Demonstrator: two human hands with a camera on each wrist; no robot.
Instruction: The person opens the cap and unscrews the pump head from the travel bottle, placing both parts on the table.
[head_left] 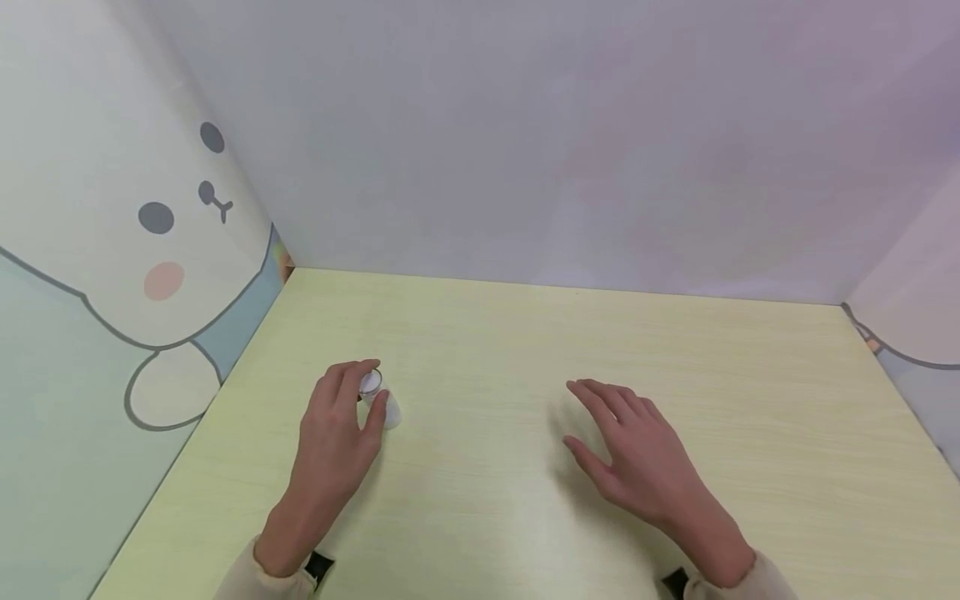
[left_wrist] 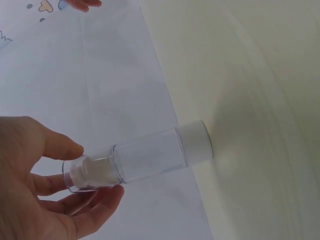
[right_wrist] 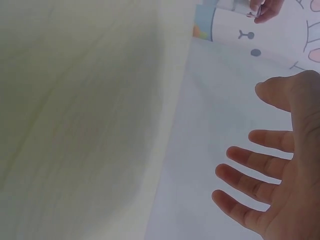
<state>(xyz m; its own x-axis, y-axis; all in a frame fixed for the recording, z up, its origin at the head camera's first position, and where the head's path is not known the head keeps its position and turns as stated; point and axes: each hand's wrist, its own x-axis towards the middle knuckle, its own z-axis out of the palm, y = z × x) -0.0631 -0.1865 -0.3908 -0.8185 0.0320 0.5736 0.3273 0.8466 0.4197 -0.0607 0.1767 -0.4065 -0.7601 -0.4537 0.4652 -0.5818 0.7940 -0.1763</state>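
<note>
A slim clear bottle [left_wrist: 150, 156] with a white base and a transparent cap over a whitish top stands on the left part of the table, its base at or very near the surface. My left hand [head_left: 335, 425] grips it by the cap, thumb on one side and fingers curled on the other. From the head view, the hand hides much of the bottle, leaving the round cap top [head_left: 371, 382] visible. To the right, my right hand [head_left: 637, 467] hovers above the table, fingers spread and loosely bent, holding nothing.
The pale wood-grain table [head_left: 480, 500] extends under both hands. A plain light wall panel [head_left: 525, 150] rises along its back edge. On the left stands a panel with a cartoon animal face [head_left: 97, 275]; another printed panel [head_left: 911, 317] borders the right side.
</note>
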